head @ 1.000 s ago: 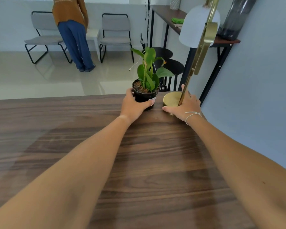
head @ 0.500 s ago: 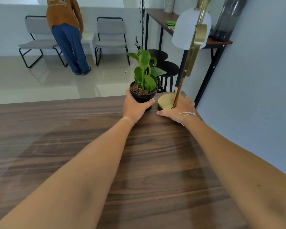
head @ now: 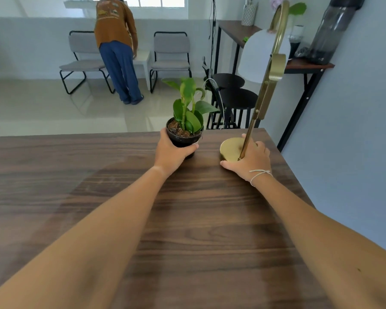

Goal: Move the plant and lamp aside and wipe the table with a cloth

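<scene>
Two hands are stretched out over the far end of the table (head: 187, 219). The black pot of the plant (head: 184, 137) is wrapped by the left hand (head: 171, 152), fingers closed round its side. The round gold base of the lamp (head: 231, 148) is pressed by the right hand (head: 251, 161), fingers curled about the thin gold pole. Plant and lamp are kept near each other, not touching, close to the table's far edge

Both arms reach forward (nearly straight), left hand (head: 173, 152) cupped in a grip, right hand (head: 251, 160) seemingly half-closed.
</scene>
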The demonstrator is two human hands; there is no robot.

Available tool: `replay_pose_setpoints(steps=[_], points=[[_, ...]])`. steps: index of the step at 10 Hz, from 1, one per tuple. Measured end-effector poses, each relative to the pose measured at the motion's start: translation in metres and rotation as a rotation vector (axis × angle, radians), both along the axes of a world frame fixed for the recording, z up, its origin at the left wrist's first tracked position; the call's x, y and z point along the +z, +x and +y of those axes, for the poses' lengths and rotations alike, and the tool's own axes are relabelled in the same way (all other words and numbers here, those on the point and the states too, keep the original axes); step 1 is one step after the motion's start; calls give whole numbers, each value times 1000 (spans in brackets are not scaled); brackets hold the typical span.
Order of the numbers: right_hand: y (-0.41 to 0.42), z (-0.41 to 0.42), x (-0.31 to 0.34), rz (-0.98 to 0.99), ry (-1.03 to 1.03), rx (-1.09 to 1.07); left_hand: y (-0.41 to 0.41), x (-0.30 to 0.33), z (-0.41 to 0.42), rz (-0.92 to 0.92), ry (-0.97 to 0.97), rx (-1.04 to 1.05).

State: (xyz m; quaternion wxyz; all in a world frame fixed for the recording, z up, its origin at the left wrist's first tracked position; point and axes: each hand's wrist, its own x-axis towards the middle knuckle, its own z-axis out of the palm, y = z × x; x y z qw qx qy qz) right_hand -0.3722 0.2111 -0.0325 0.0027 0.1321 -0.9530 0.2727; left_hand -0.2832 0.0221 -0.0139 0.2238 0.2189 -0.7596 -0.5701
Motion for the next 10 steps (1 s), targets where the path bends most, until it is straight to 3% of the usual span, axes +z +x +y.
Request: replay_pose_setpoints(steps=[4,10], points=[[74,-8,-1,21,-62,180,91,-6,-13,-35,-32,135],[102,0,7,-38,-15,254,138,-14,-7,-48,8,145]])
